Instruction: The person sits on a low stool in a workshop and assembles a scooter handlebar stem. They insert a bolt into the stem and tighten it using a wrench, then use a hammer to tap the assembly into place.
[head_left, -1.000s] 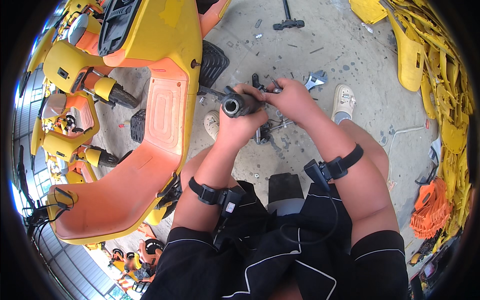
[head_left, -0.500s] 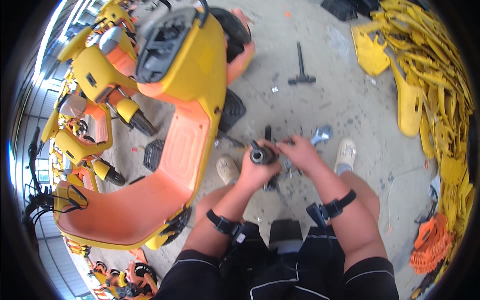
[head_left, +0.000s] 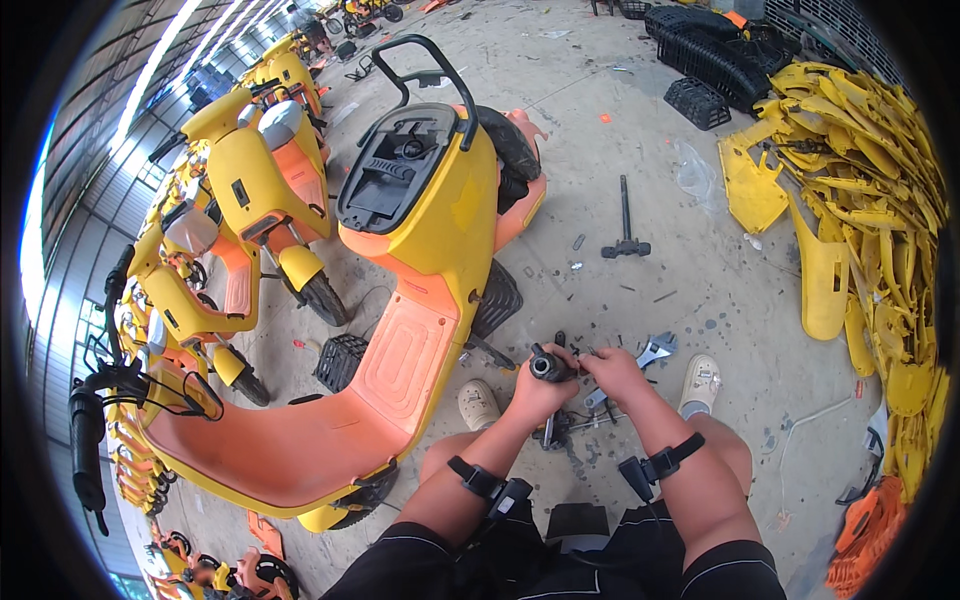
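Left hand [head_left: 535,392] clenches a black cylindrical handlebar grip [head_left: 547,364] above the concrete floor [head_left: 690,290]; right hand [head_left: 617,372] pinches its attached fitting. Dismantling appears partway: the stripped yellow-and-orange scooter [head_left: 400,300] stands alongside.

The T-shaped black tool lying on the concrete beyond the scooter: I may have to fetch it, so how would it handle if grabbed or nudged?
The T-shaped black tool looks like solid metal, so probably stiff and heavy for its slim size. Its crossbar lies flat on the concrete floor, so it would likely scrape or pivot rather than roll. The long shaft should give an easy grip.
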